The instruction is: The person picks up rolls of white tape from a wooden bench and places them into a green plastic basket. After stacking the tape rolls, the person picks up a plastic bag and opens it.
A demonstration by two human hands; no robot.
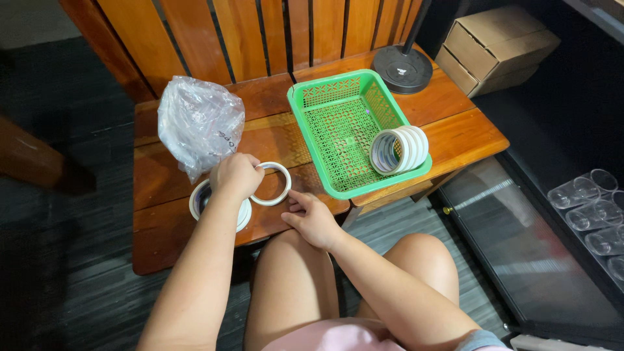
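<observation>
1. Head view: left hand point(237, 175) pinches a thin white tape roll point(272, 184) lying flat on the wooden surface point(162, 175), over a stack of rolls point(200, 198).
2. Right hand point(315, 220) rests loosely curled, empty, just right of it.
3. Green basket point(344, 123) farther right holds more tape rolls point(400, 149); a plastic bag point(198, 120) sits far left.

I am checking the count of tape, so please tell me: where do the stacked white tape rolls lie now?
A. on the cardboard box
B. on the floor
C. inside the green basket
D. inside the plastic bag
C: the stacked white tape rolls lie against the near right corner inside the green basket.
</observation>
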